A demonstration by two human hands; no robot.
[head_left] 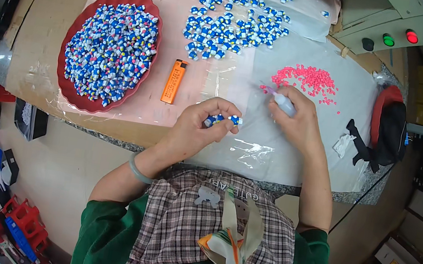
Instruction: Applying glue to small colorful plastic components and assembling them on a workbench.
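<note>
My left hand (190,128) is closed around several small blue-and-white pieces (234,120), with one pinched out at the thumb and forefinger. My right hand (301,121) grips a small whitish squeeze bottle (285,105), its thin nozzle aimed left. By the nozzle tip are a few pink bits; whether they touch it I cannot tell. A pile of small pink bits (308,80) lies just beyond the right hand. Past both hands, many loose blue-and-white pieces (227,29) spread over the sheeted table.
A red scalloped bowl (83,105) heaped with finished-looking blue, white and pink pieces stands at left. An orange lighter (174,83) lies beside it. At right are a black-and-red pouch (389,127) and crumpled tissue (342,145). A metal box with buttons (392,36) stands far right.
</note>
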